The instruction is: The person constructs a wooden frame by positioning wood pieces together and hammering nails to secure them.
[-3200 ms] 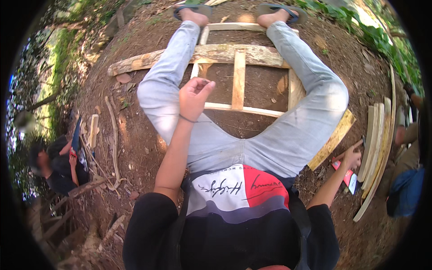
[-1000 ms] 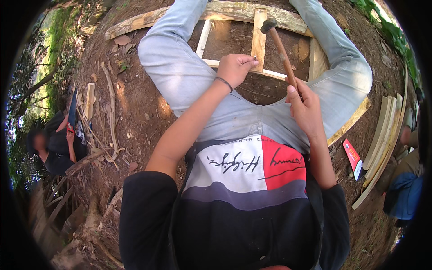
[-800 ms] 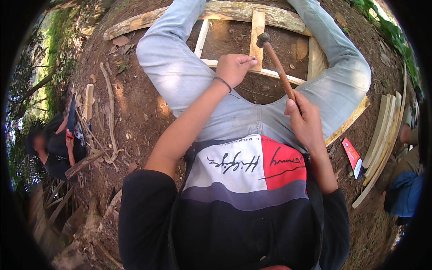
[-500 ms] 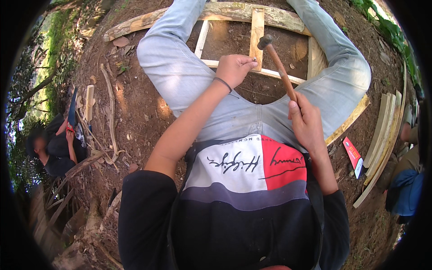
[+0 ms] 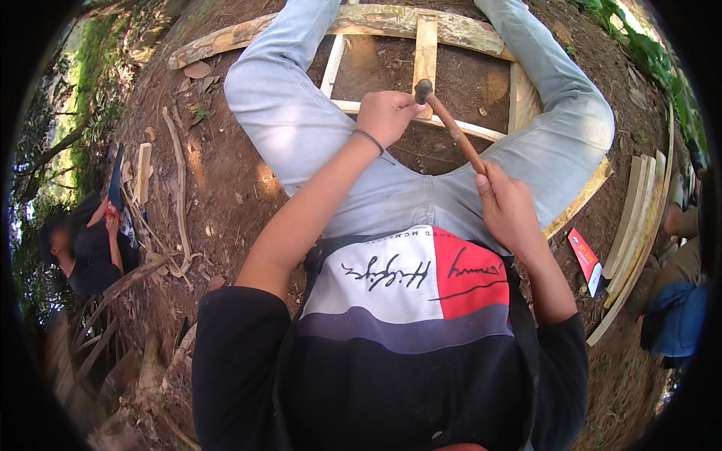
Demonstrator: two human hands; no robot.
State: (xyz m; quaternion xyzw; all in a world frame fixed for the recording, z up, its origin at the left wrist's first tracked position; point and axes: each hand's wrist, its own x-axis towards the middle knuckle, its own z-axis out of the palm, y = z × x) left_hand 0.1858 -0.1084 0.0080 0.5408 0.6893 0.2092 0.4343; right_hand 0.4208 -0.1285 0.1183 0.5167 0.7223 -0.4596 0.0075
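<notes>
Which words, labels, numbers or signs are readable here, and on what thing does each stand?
Black shirt with red and white panel: large dark script, upside down; wording not copied here.
Shirt's lower edge: small print, partly hidden.
Flat, tapered, red and white piece: printing too small to read.

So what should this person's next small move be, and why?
Probably lift the hammer slightly for a careful tap: the right hand grips it, and its dark head appears close beside the pinching left hand, near one end of the wooden crosspiece.

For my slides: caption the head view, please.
Over a wooden frame, right hand holds a hammer close to left hand.
</notes>
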